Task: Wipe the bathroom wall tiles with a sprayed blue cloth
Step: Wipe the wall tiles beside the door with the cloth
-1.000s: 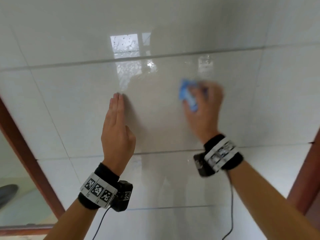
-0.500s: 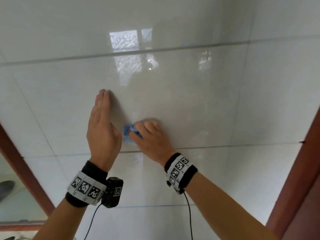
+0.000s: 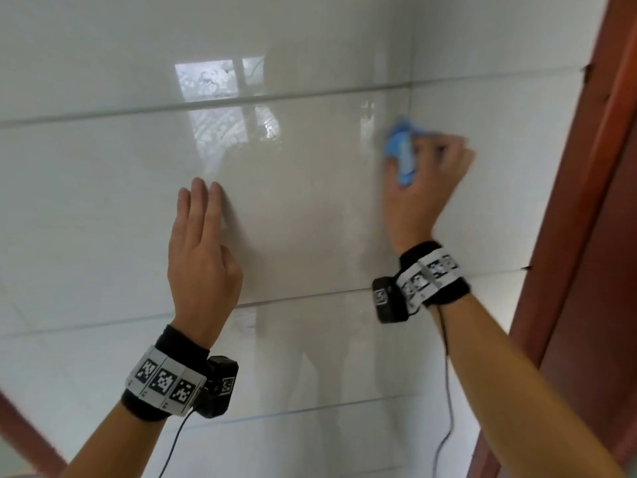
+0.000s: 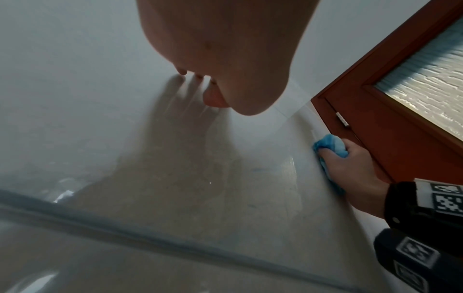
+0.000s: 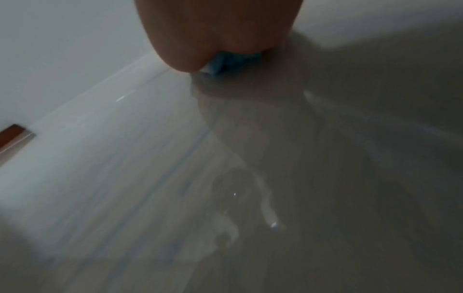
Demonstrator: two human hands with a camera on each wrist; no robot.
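Glossy white wall tiles (image 3: 310, 208) fill the head view. My right hand (image 3: 424, 177) grips a bunched blue cloth (image 3: 401, 150) and presses it to the wall at the upper right, beside a vertical grout line. The left wrist view also shows the blue cloth (image 4: 330, 146) held in my right hand (image 4: 350, 170) close to the door frame. In the right wrist view only a corner of the blue cloth (image 5: 225, 61) shows under the palm. My left hand (image 3: 200, 243) lies flat on the tile at centre left, fingers straight and together, holding nothing.
A red-brown wooden door frame (image 3: 586, 201) runs down the right side, close to my right hand; the door has a frosted glass panel (image 4: 431, 79). Another red-brown frame edge (image 3: 31, 446) shows at the lower left. Horizontal grout lines (image 3: 293, 298) cross the wall.
My right hand swept the cloth from beside my left hand up and to the right, near the door frame. My left hand stays flat on the wall. The view has shifted right.
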